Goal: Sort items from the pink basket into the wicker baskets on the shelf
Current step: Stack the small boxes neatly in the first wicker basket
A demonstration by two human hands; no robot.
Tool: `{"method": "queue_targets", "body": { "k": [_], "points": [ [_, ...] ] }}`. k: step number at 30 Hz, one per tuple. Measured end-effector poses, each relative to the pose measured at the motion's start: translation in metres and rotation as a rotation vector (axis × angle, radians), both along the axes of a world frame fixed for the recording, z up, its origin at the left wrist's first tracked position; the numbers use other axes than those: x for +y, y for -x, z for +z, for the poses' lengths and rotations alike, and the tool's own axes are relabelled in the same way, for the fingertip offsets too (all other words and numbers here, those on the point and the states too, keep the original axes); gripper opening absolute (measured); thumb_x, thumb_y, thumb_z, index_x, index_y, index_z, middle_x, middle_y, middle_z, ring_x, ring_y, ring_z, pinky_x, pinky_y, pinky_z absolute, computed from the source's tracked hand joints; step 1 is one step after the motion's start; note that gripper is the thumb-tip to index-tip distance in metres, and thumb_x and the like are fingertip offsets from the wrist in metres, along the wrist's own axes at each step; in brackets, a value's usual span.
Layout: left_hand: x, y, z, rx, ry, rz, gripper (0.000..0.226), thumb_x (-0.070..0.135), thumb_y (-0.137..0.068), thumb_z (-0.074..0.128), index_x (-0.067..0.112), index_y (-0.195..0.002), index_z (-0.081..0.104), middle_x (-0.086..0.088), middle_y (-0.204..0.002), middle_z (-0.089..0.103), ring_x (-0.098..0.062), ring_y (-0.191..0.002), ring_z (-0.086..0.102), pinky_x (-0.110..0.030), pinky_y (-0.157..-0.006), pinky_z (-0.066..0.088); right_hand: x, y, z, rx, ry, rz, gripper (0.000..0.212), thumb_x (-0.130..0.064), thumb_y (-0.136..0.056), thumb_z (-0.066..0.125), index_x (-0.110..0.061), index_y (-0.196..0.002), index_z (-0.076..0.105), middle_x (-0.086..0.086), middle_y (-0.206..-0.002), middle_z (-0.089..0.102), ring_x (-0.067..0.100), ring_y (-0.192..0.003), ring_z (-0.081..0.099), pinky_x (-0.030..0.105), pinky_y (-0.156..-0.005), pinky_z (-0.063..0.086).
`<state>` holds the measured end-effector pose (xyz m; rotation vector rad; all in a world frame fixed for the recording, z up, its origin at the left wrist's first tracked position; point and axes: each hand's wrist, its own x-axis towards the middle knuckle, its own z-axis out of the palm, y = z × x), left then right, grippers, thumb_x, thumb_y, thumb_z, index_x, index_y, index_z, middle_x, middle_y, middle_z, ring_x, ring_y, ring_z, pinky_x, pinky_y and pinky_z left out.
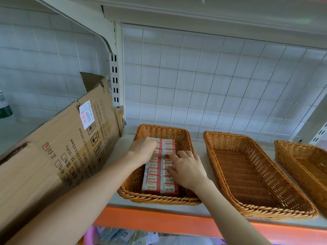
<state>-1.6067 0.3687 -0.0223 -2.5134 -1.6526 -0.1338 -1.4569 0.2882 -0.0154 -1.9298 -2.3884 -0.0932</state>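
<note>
Far left, on the neighbouring shelf bay, a green-and-white bottle (4, 106) is cut by the frame edge. A torn cardboard box (58, 156) lies tilted, its corner leaning against the slotted upright (115, 76).

The left wicker basket (159, 199) sits at the left end of the shelf (210, 167), long axis running from the front edge to the back. It holds red-and-white 2B packs (153, 178) in 2 columns running front to back. Each pack's long axis lies across the basket, printed face up, and the text reads from the front. There is bare weave on either side of the columns.

The left hand (142, 150) is over the far part of the left column, fingers curled down onto the packs. The fingertips are hidden, so I cannot tell if it grasps any. The right hand (187, 169) lies on the right column mid-basket, fingers spread and pressing flat, released.

The middle wicker basket (247, 174) is just beside it, a strip of white shelf between them, with the same axis. The right wicker basket (300, 156) is cut by the frame.

The shelf is white with an orange front edge (159, 218). A wire grid (212, 76) over white tile closes the back, and an upper shelf (212, 11) is overhead. There is open room above the baskets.

The pink basket (92, 234) is under the front edge, partly seen.
</note>
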Motion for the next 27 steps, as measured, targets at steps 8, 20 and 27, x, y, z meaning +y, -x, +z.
{"method": "queue_targets", "body": {
  "k": [8,20,27],
  "points": [
    [-0.001,-0.002,0.005,-0.018,-0.011,0.008,0.014,0.013,-0.091,0.058,0.014,-0.077,0.054,0.000,-0.083,0.052,-0.017,-0.072,0.054,-0.027,-0.060,0.045,0.001,0.000,-0.001,-0.020,0.001,-0.002,0.047,-0.044,-0.095,0.034,-0.022,-0.136,0.040,0.005,-0.132,0.046,0.027,-0.125,0.036,0.040,-0.106,0.025],
    [-0.023,-0.003,0.018,-0.011,-0.018,-0.001,0.034,0.033,-0.096,0.048,0.012,-0.121,0.054,-0.006,-0.119,0.054,-0.022,-0.109,0.051,-0.033,-0.088,0.045,0.002,0.002,0.005,0.066,0.025,-0.017,0.044,-0.040,-0.094,0.038,-0.021,-0.133,0.042,0.004,-0.134,0.044,0.026,-0.127,0.034,0.041,-0.106,0.025],
    [-0.064,-0.031,0.039,-0.007,0.000,0.027,0.057,0.054,-0.095,0.031,0.018,-0.139,0.041,-0.009,-0.139,0.043,-0.028,-0.128,0.036,-0.042,-0.104,0.032,-0.009,-0.038,0.039,0.311,-0.071,-0.047,0.043,-0.034,-0.094,0.043,-0.018,-0.133,0.044,0.007,-0.136,0.046,0.030,-0.128,0.036,0.040,-0.107,0.029]
  ]
}}
